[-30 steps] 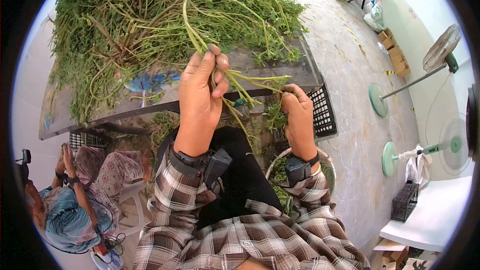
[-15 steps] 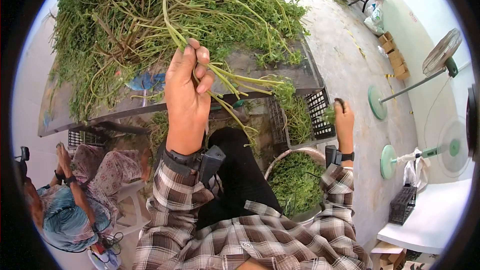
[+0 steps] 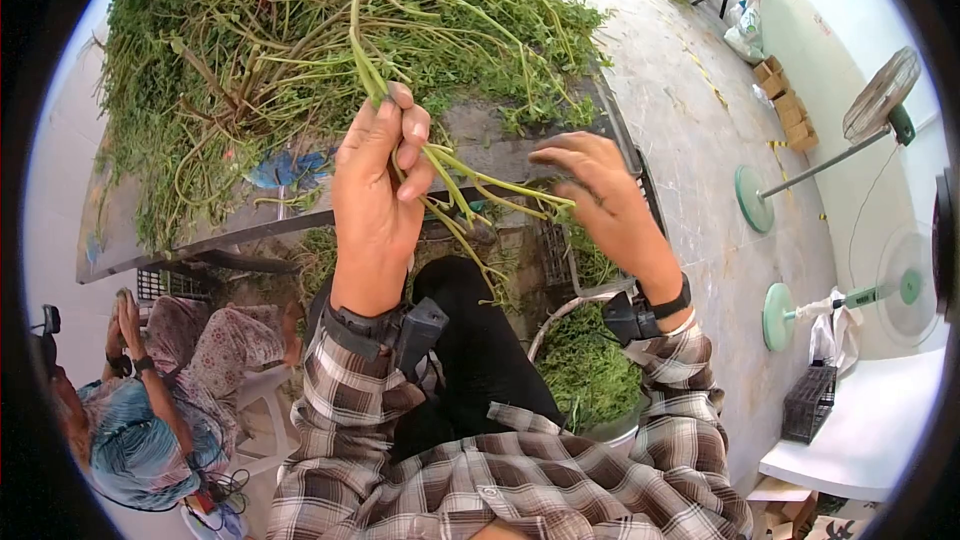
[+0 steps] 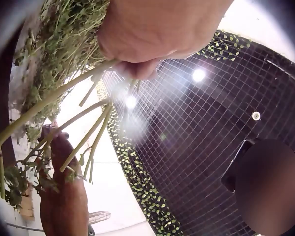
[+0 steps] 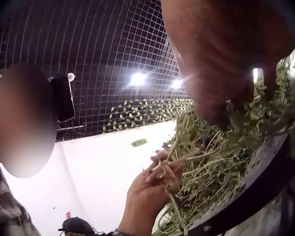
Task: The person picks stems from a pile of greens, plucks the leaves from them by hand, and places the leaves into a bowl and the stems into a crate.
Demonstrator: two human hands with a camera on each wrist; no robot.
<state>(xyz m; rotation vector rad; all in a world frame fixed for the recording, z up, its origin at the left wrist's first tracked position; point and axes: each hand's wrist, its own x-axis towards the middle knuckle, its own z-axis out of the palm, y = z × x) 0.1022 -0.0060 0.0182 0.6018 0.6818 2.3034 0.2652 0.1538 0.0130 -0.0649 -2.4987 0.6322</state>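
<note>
My left hand point(image 3: 378, 180) grips a small bunch of long green stems point(image 3: 366, 35) in front of the table edge. Cut-looking stem ends fan out to the right below its fingers. My right hand point(image 3: 612, 202) is beside the tip of one stem, its fingers extended and spread from the thumb. Leafy sprigs point(image 4: 14, 184) hang by the right fingers in the left wrist view. In the right wrist view, leaves overlap the right fingertips, while the left hand point(image 5: 155, 189) pinches the stems farther back.
A heap of leafy stems point(image 3: 250, 30) covers much of the dark table point(image 3: 480, 135). A round basket point(image 3: 545, 325) of picked leaves stands by my right knee, with a black crate point(image 3: 553, 255) behind it. Another person point(image 3: 150, 410) sits at left; fans point(image 3: 880, 105) stand at right.
My right hand pulled away from the stem tip with a leafy sprig, swung right past the crate, then came back without it. My left hand shifted slightly left, keeping its stems.
</note>
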